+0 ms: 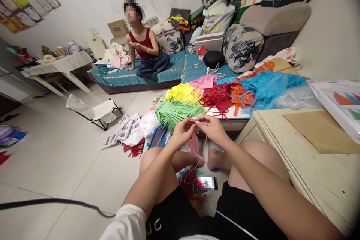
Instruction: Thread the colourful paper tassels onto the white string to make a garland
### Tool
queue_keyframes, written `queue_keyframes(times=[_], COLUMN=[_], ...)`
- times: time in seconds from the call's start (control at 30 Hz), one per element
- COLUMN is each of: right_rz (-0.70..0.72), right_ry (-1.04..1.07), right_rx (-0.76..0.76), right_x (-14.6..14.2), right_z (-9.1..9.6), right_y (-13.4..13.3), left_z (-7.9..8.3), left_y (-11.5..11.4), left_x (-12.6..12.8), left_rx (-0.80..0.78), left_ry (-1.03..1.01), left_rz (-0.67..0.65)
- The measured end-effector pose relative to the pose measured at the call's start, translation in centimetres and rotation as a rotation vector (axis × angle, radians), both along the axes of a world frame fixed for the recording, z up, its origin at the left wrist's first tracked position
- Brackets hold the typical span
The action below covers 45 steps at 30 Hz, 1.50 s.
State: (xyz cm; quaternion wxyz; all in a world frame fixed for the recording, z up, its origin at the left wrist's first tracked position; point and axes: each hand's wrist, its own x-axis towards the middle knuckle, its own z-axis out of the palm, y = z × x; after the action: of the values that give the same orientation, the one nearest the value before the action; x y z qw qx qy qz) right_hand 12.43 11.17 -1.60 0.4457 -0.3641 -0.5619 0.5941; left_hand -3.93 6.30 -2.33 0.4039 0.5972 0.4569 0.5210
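My left hand (pixel 182 132) and my right hand (pixel 213 128) meet above my knees, fingers pinched together. Between them they hold a pink paper tassel (pixel 193 145) that hangs down, and a thin white string (pixel 205 146) runs from my right fingers toward my lap. Just beyond my hands lie piles of cut paper fringe: green (pixel 177 112), yellow (pixel 182 93), red (pixel 218 97), pink (pixel 204 81), orange (pixel 240 95) and blue (pixel 267 84). More coloured tassels (pixel 191 185) rest in my lap between my thighs.
A cream table (pixel 315 165) with a brown paper sheet (pixel 323 131) stands at my right. Another person sits on a blue-covered sofa (pixel 165 71) across the room. A low folding chair (pixel 94 110), scattered packets (pixel 123 129) and a black cable (pixel 56 202) lie on the tiled floor.
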Motion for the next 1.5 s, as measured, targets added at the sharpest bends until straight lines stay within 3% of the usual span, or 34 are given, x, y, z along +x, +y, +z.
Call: queue_keyframes(times=[0.27, 0.5, 0.87, 1.07, 1.27, 1.5], right_rz=[-0.014, -0.027, 0.115, 0.134, 0.019, 0.045], right_ry=[-0.053, -0.011, 0.154, 0.11, 0.027, -0.072], right_rx=[0.056, 0.009, -0.153, -0.147, -0.033, 0.04], right_x=[0.3, 0.6, 0.7, 0.6, 0.5, 0.7], right_z=[-0.8, -0.9, 0.4, 0.5, 0.1, 0.4], right_y=[0.4, 0.7, -0.1, -0.1, 0.3, 0.0], left_z=[0.4, 0.1, 0.5, 0.6, -0.1, -0.5], left_y=[-0.3, 0.5, 0.5, 0.1, 0.4, 0.0], left_x=[0.5, 0.5, 0.0, 0.2, 0.3, 0.3], left_rx=[0.112, -0.058, -0.266, -0.163, -0.077, 0.038], left_ry=[0.218, -0.169, -0.503, -0.38, -0.267, -0.029], left_rz=[0.106, -0.025, -0.166, -0.115, 0.003, 0.107])
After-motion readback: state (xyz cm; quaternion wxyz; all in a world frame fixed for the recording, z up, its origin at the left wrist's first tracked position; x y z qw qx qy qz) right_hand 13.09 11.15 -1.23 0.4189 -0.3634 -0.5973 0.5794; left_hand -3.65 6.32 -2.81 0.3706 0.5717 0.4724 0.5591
